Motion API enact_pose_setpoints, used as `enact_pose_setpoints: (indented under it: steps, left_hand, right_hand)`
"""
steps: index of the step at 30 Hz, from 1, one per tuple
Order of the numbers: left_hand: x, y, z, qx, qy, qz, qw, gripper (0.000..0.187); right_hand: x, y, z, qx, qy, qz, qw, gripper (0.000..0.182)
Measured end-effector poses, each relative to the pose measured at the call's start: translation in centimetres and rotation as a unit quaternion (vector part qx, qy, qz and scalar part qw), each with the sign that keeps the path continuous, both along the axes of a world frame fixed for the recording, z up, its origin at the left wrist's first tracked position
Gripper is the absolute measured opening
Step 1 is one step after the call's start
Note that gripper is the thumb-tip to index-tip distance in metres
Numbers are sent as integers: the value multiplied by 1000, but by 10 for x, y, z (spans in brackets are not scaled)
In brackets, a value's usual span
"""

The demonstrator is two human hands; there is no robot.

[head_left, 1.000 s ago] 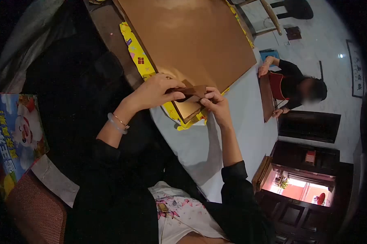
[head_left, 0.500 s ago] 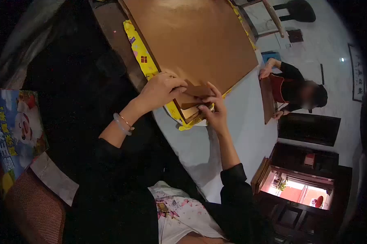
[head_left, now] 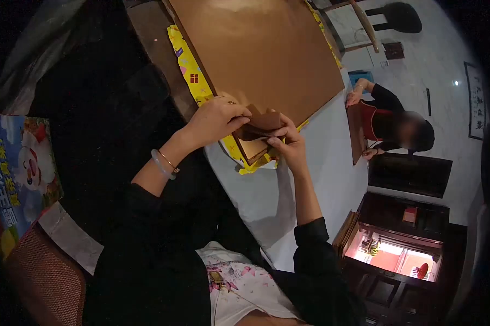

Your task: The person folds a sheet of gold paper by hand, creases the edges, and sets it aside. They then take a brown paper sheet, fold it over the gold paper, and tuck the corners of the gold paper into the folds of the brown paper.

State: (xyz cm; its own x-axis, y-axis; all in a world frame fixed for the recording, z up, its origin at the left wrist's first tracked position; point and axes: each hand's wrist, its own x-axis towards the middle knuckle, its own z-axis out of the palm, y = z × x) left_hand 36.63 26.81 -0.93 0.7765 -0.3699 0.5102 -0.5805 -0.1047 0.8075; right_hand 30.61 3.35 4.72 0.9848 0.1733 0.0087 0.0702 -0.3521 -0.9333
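Note:
A large stack of brown paper sheets lies on yellow printed wrapping paper. At its near corner, the edge of a brown sheet is lifted and bent back. My left hand, with bracelets at the wrist, pinches this lifted edge on the left side. On the other side, the fingers and thumb of my right hand close on the corner of the sheet. Lighter tan layers show beneath it, between my hands. The fingers partly hide the fold.
A white tabletop extends to the right of the stack. Across it, another person handles a brown sheet. A colourful printed box and a woven chair are at the left. A wooden chair stands at the upper right.
The lifted brown edge now stands higher and is bent further between my hands. My right fingers have curled in and closed on the corner; my left hand has hardly moved.

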Motion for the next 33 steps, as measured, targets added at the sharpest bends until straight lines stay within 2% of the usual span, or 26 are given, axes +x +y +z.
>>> enact_pose_setpoints:
  steps: [4, 6, 9, 13, 15, 19, 25, 27, 32, 33]
  left_hand:
    - [0, 1, 2, 2, -2, 0, 1000, 14]
    - [-1, 1, 3, 1, 6, -4, 1000, 14]
    - [-1, 1, 2, 19, 10, 1, 1000, 14]
    - [-1, 1, 3, 20, 4, 1, 1000, 14]
    - [-1, 2, 4, 29, 8, -2, 1000, 14]
    - [-1, 3, 5, 15, 15, -8, 1000, 14]
    - [-1, 2, 6, 10, 7, -8, 1000, 13]
    - [-1, 3, 7, 14, 19, -10, 1000, 13]
    - [1, 2, 6, 7, -31, 2, 999, 12]
    - [1, 3, 7, 3, -28, 2, 1000, 12]
  right_hand:
    - [1, -12, -5, 6, 30, 5, 1000, 9]
    - [1, -11, -3, -45, 57, -26, 997, 11]
    - [-3, -2, 2, 0, 65, -45, 997, 12]
    - [-2, 0, -1, 6, 42, -45, 998, 11]
    - [-1, 3, -1, 19, -14, -23, 999, 11]
    - [-1, 4, -2, 14, -3, -45, 999, 10]
    - [0, -1, 5, 63, 78, -36, 994, 10]
    - [1, 1, 12, 36, 132, -89, 987, 12]
    - [1, 0, -1, 48, 66, -86, 993, 13]
    - [-1, 7, 2, 15, 19, -92, 995, 12]
